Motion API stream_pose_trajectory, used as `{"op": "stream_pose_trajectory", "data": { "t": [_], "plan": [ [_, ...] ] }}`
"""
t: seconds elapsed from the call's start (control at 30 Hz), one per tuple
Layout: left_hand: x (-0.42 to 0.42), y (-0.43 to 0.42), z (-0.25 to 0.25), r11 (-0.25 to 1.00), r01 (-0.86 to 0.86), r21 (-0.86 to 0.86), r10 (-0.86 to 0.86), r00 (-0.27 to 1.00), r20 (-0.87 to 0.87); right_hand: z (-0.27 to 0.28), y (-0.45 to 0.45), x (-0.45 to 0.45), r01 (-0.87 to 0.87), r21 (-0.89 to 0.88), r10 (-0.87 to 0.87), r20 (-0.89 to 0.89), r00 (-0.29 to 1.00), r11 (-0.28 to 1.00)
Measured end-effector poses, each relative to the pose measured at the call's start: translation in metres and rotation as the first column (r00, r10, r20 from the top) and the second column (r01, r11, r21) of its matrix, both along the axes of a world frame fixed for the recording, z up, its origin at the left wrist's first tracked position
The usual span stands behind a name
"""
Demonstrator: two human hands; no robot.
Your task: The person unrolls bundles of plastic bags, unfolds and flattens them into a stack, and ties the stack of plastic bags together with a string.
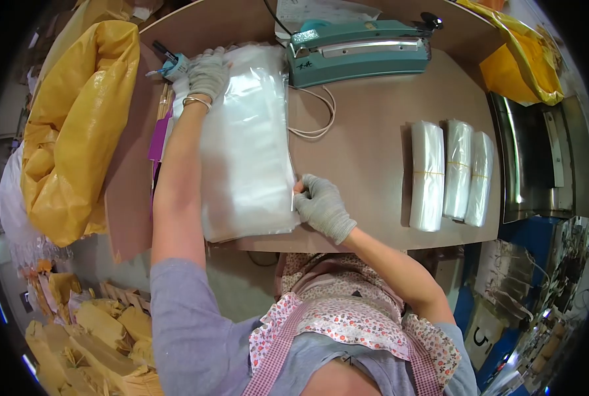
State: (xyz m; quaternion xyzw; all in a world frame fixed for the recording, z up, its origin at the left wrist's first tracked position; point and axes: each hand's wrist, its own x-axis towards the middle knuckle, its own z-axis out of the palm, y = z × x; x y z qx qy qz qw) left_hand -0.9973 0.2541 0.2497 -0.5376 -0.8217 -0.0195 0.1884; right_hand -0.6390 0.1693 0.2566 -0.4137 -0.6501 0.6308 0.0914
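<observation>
A stack of clear plastic bags (251, 145) lies lengthwise on the brown table, its near edge close to the table's front. My left hand (207, 74), in a grey-white glove and with a bangle at the wrist, rests at the far left corner of the stack with its fingers stretched forward. At the lower right edge of the bags is my right hand (324, 206), also gloved. Its thumb and fingertips are closed on that edge.
A teal heat sealer (360, 53) stands at the back, its cord looping onto the table (367, 145). Three rolled bundles of plastic bags (427, 177) lie at the right. A small holder with pens (173, 66) is at far left, beside a yellow sack (76, 132).
</observation>
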Motion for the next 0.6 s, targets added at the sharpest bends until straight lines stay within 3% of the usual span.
{"op": "stream_pose_trajectory", "data": {
  "t": [0.03, 0.1, 0.13, 0.17, 0.2, 0.27, 0.3, 0.37, 0.4, 0.43, 0.47, 0.53, 0.57, 0.6],
  "plan": [
    [0.002, -0.003, 0.003, 1.000, 0.008, 0.003, -0.008, 1.000, -0.004, -0.004, -0.002, 0.002, -0.005, -0.067, 0.004, -0.017, 1.000, 0.998],
    [0.019, -0.005, 0.017, 0.998, 0.042, -0.048, -0.041, 0.999, 0.010, -0.014, -0.006, 0.000, 0.003, -0.031, -0.004, -0.014, 1.000, 1.000],
    [-0.005, -0.010, -0.013, 0.965, 0.215, 0.150, -0.191, 0.968, -0.161, -0.015, -0.003, 0.002, 0.010, 0.003, -0.010, 0.004, 1.000, 1.000],
    [-0.014, -0.020, -0.012, 0.941, 0.250, 0.230, -0.306, 0.918, 0.252, -0.012, -0.006, 0.007, 0.029, 0.251, -0.037, 0.028, 0.999, 0.968],
    [-0.005, -0.017, -0.013, 0.913, 0.320, 0.253, -0.385, 0.881, 0.276, -0.012, -0.005, 0.019, 0.033, 0.480, -0.075, 0.069, 0.995, 0.877],
    [0.028, -0.020, 0.022, 0.951, 0.242, 0.193, -0.236, 0.970, -0.056, 0.027, 0.012, 0.063, 0.105, 0.522, -0.149, 0.044, 0.988, 0.846],
    [0.059, -0.028, 0.046, 0.953, 0.216, 0.213, -0.220, 0.975, -0.004, 0.042, 0.018, 0.082, 0.110, 0.548, -0.123, -0.014, 0.992, 0.829],
    [0.105, -0.056, 0.063, 0.953, 0.220, 0.209, -0.233, 0.972, 0.040, 0.034, 0.044, 0.126, 0.338, 0.828, -0.298, -0.218, 0.929, 0.447],
    [0.118, -0.069, 0.064, 0.947, 0.257, 0.193, -0.269, 0.963, 0.035, 0.040, 0.058, 0.146, 0.236, 0.890, -0.408, -0.063, 0.911, 0.390],
    [0.137, -0.081, 0.065, 0.944, 0.254, 0.213, -0.297, 0.933, 0.202, 0.042, 0.069, 0.160, 0.061, 0.916, -0.506, 0.163, 0.847, 0.397],
    [0.158, -0.090, 0.064, 0.940, 0.250, 0.231, -0.321, 0.877, 0.358, 0.035, 0.076, 0.160, 0.063, 0.916, -0.501, 0.159, 0.851, 0.397],
    [0.205, -0.098, 0.050, 0.952, 0.202, 0.230, -0.306, 0.639, 0.705, 0.016, 0.085, 0.156, -0.077, 0.783, -0.525, 0.483, 0.701, 0.617],
    [0.236, -0.100, 0.044, 0.932, 0.244, 0.268, -0.358, 0.503, 0.787, 0.018, 0.084, 0.155, -0.081, 0.787, -0.515, 0.473, 0.714, 0.611],
    [0.273, -0.097, 0.052, 0.986, 0.162, 0.039, -0.093, 0.344, 0.934, 0.023, 0.084, 0.153, -0.043, 0.731, -0.463, 0.476, 0.748, 0.681]
  ]
}}
